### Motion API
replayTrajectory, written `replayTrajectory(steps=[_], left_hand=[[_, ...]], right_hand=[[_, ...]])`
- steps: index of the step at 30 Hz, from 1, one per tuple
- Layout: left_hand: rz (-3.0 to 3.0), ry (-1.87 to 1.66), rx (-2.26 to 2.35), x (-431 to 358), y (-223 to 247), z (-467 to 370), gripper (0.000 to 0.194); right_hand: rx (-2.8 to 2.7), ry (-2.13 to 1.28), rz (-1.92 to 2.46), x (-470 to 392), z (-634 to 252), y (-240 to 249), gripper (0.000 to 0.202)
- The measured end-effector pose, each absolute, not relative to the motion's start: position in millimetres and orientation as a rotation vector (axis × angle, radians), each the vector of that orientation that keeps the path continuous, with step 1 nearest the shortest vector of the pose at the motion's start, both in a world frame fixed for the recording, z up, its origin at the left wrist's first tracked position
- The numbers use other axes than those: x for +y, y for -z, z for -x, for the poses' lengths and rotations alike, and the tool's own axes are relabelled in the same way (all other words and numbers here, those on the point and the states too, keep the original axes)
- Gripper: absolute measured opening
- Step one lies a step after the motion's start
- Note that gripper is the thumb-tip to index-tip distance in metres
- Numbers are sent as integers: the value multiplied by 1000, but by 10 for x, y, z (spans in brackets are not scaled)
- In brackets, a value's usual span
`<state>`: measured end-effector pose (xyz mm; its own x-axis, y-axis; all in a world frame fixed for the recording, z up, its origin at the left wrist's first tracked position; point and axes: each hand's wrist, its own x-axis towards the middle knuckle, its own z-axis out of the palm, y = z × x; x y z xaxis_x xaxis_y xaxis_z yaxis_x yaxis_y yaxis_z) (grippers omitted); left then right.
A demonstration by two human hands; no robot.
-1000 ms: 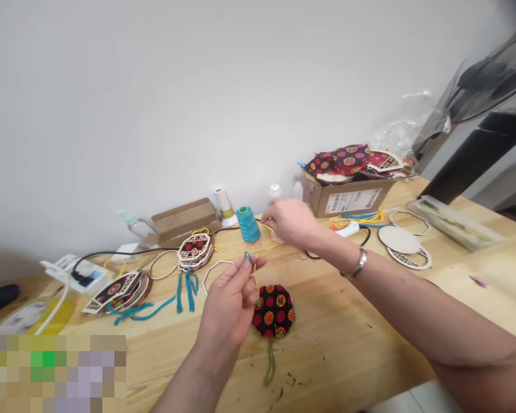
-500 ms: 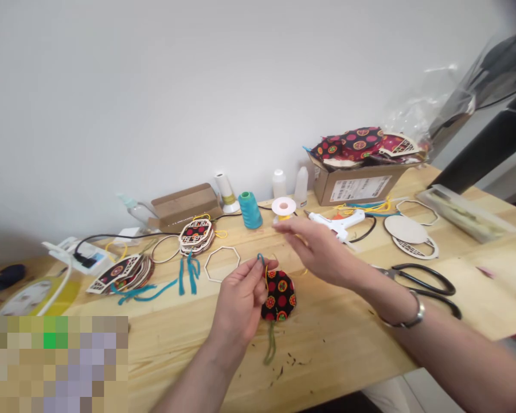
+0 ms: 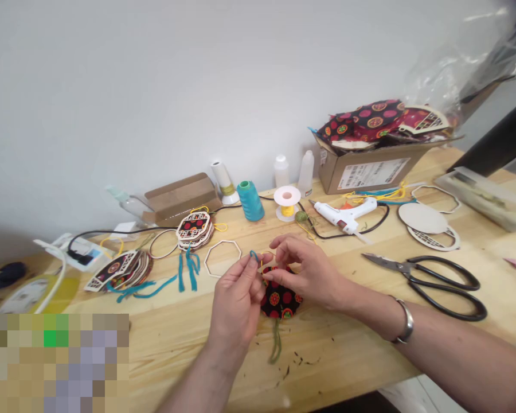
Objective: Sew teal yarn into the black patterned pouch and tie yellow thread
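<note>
**Tying off the loop on the fabric disc**

While your eyes run from the left, note the white power strip [image 3: 79, 252] and its black cable at the far edge, then the stack of patterned wooden ornaments [image 3: 122, 269] with loose teal yarn strands [image 3: 184, 275] lying just beside them. None of it touches your work, so leave it be.

Your left hand [image 3: 236, 301] pinches the small teal yarn loop [image 3: 253, 255] between thumb and forefinger, a narrow, closed grip held just above the table. Directly below and between both hands lies the black fabric disc with red and yellow dots [image 3: 279, 298], flat on the wooden table [image 3: 361, 338], an olive tassel [image 3: 276, 347] trailing from its near edge. Keep that pinch steady and low, so the disc does not lift or twist.

Your right hand [image 3: 309, 272] meets the left, fingertips drawn together at the yellow thread [image 3: 262, 265]; whether it truly grips the thread you cannot tell from here, as the strand is too thin. Judging by the pose, work close to the loop, keep the thread taut, and make short moves.

Further right sit the teal thread cone [image 3: 250, 201], the yellow spool [image 3: 286, 202], the white glue gun [image 3: 346, 215] and the black scissors [image 3: 430, 278], well apart from your wrist. Mind the trailing thread leading back toward the spool so it does not snag.
</note>
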<state>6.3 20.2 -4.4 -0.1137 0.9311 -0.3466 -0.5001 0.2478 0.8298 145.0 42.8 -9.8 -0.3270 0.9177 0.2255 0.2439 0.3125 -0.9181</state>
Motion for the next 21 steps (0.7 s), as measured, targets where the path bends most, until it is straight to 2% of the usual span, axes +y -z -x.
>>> replayTrajectory(steps=[5,15,21], left_hand=[[-463,-1314,1065,197,65,-67,22],[-478,-1294,1005,174,61,-76,14],[-483,-1307,1016,178,49,-66,15]], right_hand=[[-1866,-967,1037,404,-1450,80,7],[-1642,-1241,1036,405,-1379,188,5],[-1664,-1219,1085,443,-1428,128,8]])
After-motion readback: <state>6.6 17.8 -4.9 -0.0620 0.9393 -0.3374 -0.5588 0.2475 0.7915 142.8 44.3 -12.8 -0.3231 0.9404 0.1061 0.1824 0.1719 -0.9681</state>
